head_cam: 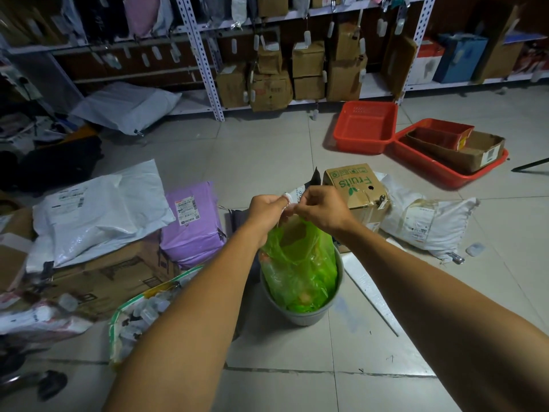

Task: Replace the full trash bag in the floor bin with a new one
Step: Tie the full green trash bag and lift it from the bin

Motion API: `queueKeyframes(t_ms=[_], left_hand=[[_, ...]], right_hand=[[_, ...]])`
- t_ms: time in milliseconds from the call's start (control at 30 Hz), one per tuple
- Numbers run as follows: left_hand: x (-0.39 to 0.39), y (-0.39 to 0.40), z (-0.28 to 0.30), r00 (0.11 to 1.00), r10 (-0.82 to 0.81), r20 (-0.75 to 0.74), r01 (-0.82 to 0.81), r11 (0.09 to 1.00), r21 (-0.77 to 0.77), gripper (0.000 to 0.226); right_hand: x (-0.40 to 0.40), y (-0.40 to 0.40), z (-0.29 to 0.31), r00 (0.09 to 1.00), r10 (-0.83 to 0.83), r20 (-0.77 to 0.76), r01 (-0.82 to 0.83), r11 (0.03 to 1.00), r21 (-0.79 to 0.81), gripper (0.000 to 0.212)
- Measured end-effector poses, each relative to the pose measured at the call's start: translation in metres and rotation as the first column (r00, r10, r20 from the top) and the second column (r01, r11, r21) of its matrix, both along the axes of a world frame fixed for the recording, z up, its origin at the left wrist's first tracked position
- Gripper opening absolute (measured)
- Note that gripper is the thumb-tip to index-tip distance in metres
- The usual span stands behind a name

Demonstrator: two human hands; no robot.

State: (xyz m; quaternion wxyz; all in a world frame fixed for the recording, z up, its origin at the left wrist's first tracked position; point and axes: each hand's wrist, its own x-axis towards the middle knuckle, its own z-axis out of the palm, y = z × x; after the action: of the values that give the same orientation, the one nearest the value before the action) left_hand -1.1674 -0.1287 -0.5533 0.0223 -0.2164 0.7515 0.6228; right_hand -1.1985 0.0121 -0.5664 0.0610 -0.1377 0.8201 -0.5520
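A grey round floor bin (309,318) stands on the tiled floor in front of me. A translucent green trash bag (300,263) with rubbish inside rises out of it, its top gathered upward. My left hand (266,211) and my right hand (322,208) meet just above the bag's mouth. Both pinch the gathered top of the bag between curled fingers. The bag's lower part sits inside the bin.
A "Fruits" cardboard box (356,188) and a white sack (424,221) lie behind the bin on the right. Purple (193,224) and white parcels (101,209) lie at left. A bag of small bottles (142,316) sits near my left arm. Red trays (365,126) and shelving stand farther back.
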Motion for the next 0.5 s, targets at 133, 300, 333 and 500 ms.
queueKeyframes(t_ms=[133,300,333,500], left_hand=[[0.002,0.0,0.002,1.0,0.001,0.012,-0.001,1.0,0.019,0.027],[0.006,-0.004,-0.002,1.0,-0.014,0.023,0.015,0.999,-0.03,0.029],[0.005,-0.006,-0.003,0.999,-0.024,0.024,0.025,0.999,-0.042,0.029],[0.01,-0.015,-0.006,0.978,-0.21,-0.015,0.201,0.951,-0.237,0.016]], right_hand=[[-0.003,-0.002,-0.007,1.0,0.007,-0.014,-0.008,0.999,-0.051,0.018],[-0.005,-0.005,-0.013,0.999,0.004,-0.048,-0.003,1.0,0.005,0.011],[-0.006,-0.006,-0.014,0.998,-0.019,-0.052,0.02,1.0,0.014,0.01],[-0.008,-0.006,-0.016,0.989,-0.068,-0.133,0.094,0.977,0.192,0.013]])
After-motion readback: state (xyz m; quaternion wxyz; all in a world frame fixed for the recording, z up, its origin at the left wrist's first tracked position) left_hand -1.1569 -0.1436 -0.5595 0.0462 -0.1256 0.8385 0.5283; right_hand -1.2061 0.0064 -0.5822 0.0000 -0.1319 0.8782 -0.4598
